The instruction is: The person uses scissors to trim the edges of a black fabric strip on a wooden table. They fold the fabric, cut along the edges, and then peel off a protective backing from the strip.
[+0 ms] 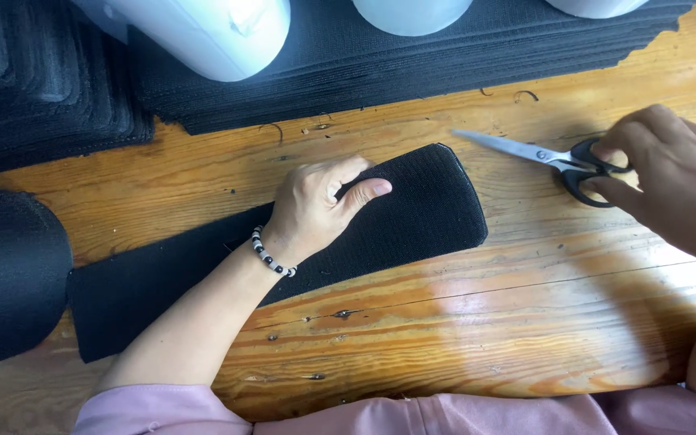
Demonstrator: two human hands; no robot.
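fingers (pixel 606 173) of right hand (pixel 670 173) grip scissors (pixel 541 155); left hand (pixel 316 205) presses flat, open, on black fabric strip (pixel 420 217)

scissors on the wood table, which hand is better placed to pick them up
Right. The right hand already has fingers at the scissors handles; the left hand lies flat on the black fabric strip.

Worn wooden table (pixel 477 322), pretty scuffed. On it: a long black fabric strip (pixel 420 217), stacks of black fabric (pixel 380 72) up back, scissors (pixel 541 155), stray thread bits.
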